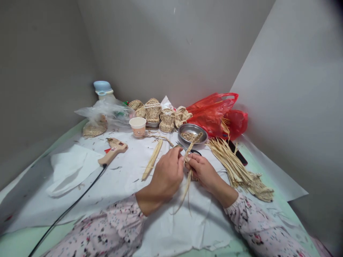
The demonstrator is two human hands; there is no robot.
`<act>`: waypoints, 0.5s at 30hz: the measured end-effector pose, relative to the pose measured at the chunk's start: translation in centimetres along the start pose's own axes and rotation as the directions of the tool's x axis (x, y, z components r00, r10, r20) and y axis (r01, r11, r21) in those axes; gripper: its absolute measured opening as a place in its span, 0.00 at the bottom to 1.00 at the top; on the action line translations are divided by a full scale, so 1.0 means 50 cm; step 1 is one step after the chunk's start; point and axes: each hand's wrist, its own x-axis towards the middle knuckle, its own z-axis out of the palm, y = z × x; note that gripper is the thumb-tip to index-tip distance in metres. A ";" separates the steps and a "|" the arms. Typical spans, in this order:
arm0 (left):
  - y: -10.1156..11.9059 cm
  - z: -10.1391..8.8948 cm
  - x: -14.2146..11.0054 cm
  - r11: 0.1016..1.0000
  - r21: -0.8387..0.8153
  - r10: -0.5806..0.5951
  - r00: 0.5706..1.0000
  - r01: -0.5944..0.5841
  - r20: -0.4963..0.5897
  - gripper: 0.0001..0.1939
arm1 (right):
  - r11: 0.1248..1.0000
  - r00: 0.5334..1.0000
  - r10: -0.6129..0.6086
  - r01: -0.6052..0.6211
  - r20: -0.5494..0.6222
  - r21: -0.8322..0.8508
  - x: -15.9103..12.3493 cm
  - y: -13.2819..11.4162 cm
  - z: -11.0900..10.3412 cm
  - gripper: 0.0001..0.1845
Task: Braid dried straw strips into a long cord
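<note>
Near the middle of the table, my right hand (200, 169) pinches a braided straw strip (193, 142), its loose ends trailing down toward me. My left hand (168, 171) is closed right beside it, fingertips at the same strip; its grip is partly hidden. Just beyond my fingers, scissors (196, 152) lie partly covered by my hands. A flat straw strip (152, 160) rests left of my left hand. To the right of my right hand lies a bundle of dry straw strips (233, 162). A metal bowl (193, 129) with small straw scraps stands behind the braid.
A hot glue gun (114, 151) with a black cord lies left, by crumpled white paper (75, 167). Behind are a paper cup (138, 127), several woven straw pieces (153, 110), a clear plastic bag (112, 112), a blue-lidded bottle (103, 88) and a red plastic bag (211, 112). A dark phone-like object (238, 153) lies right.
</note>
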 end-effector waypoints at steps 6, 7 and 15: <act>-0.033 0.013 0.008 0.950 -0.231 -0.135 0.944 0.210 0.302 0.18 | 0.999 0.996 -0.003 0.006 0.088 -0.037 -0.007 -0.010 0.008 0.12; -0.037 0.015 0.009 0.930 -0.274 -0.149 0.934 0.244 0.325 0.18 | 0.997 0.996 -0.001 0.007 0.084 -0.073 -0.006 -0.009 0.005 0.12; -0.053 0.006 0.023 0.758 -0.408 -0.213 0.785 0.508 0.581 0.19 | 0.972 0.991 -0.016 0.046 0.131 -0.230 -0.003 -0.001 -0.010 0.12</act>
